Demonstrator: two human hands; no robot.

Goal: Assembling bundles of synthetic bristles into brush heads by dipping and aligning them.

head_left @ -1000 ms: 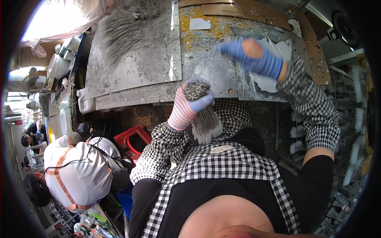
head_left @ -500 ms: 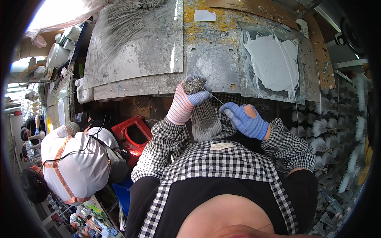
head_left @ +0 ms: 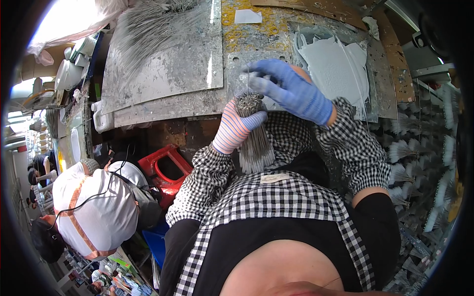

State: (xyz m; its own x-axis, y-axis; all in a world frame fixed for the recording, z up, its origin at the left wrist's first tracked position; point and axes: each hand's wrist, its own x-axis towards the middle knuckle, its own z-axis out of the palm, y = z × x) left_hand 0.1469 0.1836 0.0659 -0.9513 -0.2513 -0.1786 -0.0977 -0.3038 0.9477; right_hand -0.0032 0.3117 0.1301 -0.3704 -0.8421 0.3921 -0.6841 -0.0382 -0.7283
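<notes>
My left hand (head_left: 231,129), in a pink-and-blue striped glove, is closed around a bundle of thin grey wires (head_left: 256,148). The bundle's looped, tangled heads (head_left: 250,102) stick out at the top, and its pale tips hang toward my apron. Just above those heads is my right hand (head_left: 301,93), in a blue glove, with thumb and fingers pinched together. A thin wire (head_left: 248,74) shows at its fingertips, running down toward the bundle. Part of the left fingers lies hidden behind the bundle.
On the worktable, more grey wires (head_left: 148,34) lie on a metal sheet (head_left: 192,69). White paste (head_left: 335,74) spreads over a board at the right, near a small white paper (head_left: 248,17). A red plastic stool (head_left: 165,170) and a seated person (head_left: 96,207) are at my left; racked wire bundles (head_left: 402,148) at my right.
My right hand has swung up and left from beside the bundle to above its looped heads. The left hand keeps its hold on the bundle, nearly in place.
</notes>
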